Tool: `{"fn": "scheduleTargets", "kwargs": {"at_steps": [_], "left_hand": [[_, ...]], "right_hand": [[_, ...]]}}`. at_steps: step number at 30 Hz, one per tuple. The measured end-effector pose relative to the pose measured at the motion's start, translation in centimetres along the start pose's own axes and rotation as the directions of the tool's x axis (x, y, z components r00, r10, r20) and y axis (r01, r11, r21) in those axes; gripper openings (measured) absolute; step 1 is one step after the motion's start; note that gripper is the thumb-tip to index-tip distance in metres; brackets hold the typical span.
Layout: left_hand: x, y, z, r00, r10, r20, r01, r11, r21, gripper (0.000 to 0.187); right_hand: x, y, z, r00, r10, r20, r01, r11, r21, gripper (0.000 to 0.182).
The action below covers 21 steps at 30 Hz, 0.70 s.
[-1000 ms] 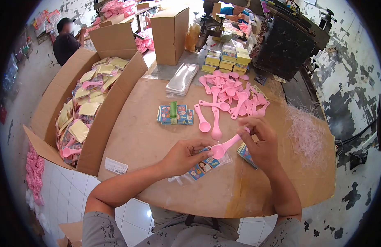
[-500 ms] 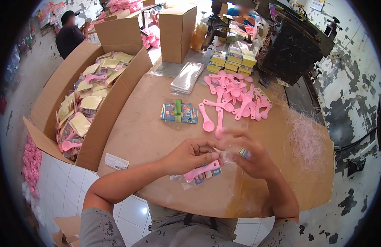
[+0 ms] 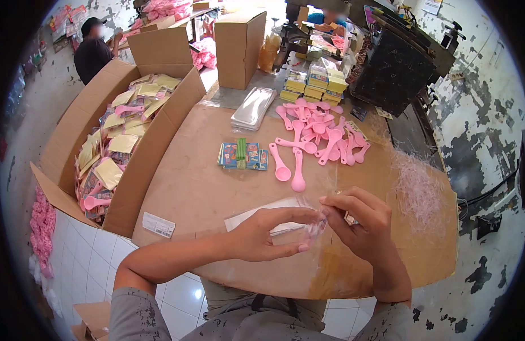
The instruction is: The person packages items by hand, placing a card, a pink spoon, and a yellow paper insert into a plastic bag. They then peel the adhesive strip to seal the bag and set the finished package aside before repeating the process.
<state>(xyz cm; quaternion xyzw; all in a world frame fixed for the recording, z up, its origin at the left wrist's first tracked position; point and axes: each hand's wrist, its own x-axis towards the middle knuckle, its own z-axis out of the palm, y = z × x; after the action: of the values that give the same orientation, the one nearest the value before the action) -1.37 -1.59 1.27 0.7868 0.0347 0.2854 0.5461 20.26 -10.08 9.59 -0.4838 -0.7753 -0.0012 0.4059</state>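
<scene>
Clear plastic sleeve [image 3: 273,215] pinched between left hand [image 3: 262,234] and right hand [image 3: 359,221]; thin, transparent, flat, seemingly empty.

Packing workshop: cartons [image 3: 103,136], loose spoons [image 3: 319,131].

Work surface: a table [image 3: 205,187] covered with brown board, fitted against a white-tiled base at its near edge. Lying directly on it: a loose heap of pink plastic spoons [image 3: 322,131] toward the far side, with two spoons [image 3: 289,167] set apart just in front of the heap; a banded bundle of printed cards [image 3: 242,155] left of those; a stack of clear plastic bags [image 3: 252,108] at the far left; stacked yellow packs [image 3: 313,84] behind the heap; a tangle of pale pink shreds [image 3: 418,184] at the right edge; a white label [image 3: 159,225] near the front left corner.
</scene>
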Motion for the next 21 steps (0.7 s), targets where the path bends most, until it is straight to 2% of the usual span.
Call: {"fn": "scheduleTargets", "kwargs": {"at_steps": [3, 6, 9, 10, 12, 13, 15, 16, 18, 21], "left_hand": [[0.1, 0.4, 0.4, 0.996, 0.040, -0.083, -0.055, 0.982, -0.179, 0.059], [0.1, 0.0, 1.0, 0.985, 0.027, -0.168, -0.057, 0.984, -0.171, 0.051], [-0.3, -1.0, 0.3, 0.983, -0.129, -0.127, 0.126, 0.992, -0.029, 0.041], [-0.4, -1.0, 0.5, 0.977, -0.139, -0.159, 0.130, 0.989, -0.065, 0.039], [-0.3, -0.8, 0.8, 0.962, -0.160, -0.222, 0.132, 0.982, -0.134, 0.035], [-0.3, -0.4, 0.6, 0.951, -0.243, -0.191, 0.203, 0.957, -0.207, 0.034], [0.0, 1.1, 0.0, 0.911, -0.397, -0.110, 0.340, 0.876, -0.343, 0.034], [0.1, 1.2, 0.0, 0.917, -0.371, -0.144, 0.308, 0.892, -0.330, 0.034], [0.3, 1.2, 0.1, 0.925, -0.316, -0.211, 0.246, 0.922, -0.300, 0.034], [-0.1, 1.5, -0.1, 0.899, -0.416, -0.137, 0.362, 0.881, -0.304, 0.037]], "right_hand": [[-0.2, -0.1, 0.3, 0.998, 0.058, 0.012, -0.059, 0.998, 0.024, 0.021], [-0.1, -0.4, 0.2, 0.994, 0.099, 0.036, -0.102, 0.992, 0.070, 0.020], [0.0, -0.6, 0.0, 0.990, 0.135, 0.050, -0.140, 0.985, 0.106, 0.021], [0.1, -0.6, 0.0, 0.988, 0.146, 0.054, -0.152, 0.982, 0.111, 0.021], [0.0, -0.4, 1.0, 0.985, 0.140, -0.097, -0.129, 0.986, 0.110, 0.023], [0.0, -0.2, 1.4, 0.976, 0.134, -0.173, -0.117, 0.987, 0.108, 0.024], [-0.1, 0.2, 1.4, 0.989, -0.057, -0.140, 0.045, 0.995, -0.088, 0.025], [-0.1, 0.3, 1.4, 0.983, -0.150, -0.110, 0.128, 0.975, -0.183, 0.026], [-0.2, -0.1, 1.9, 0.985, -0.168, -0.030, 0.155, 0.954, -0.255, 0.027], [-0.3, -0.1, 2.8, 0.982, -0.190, -0.005, 0.178, 0.931, -0.319, 0.027]]}}
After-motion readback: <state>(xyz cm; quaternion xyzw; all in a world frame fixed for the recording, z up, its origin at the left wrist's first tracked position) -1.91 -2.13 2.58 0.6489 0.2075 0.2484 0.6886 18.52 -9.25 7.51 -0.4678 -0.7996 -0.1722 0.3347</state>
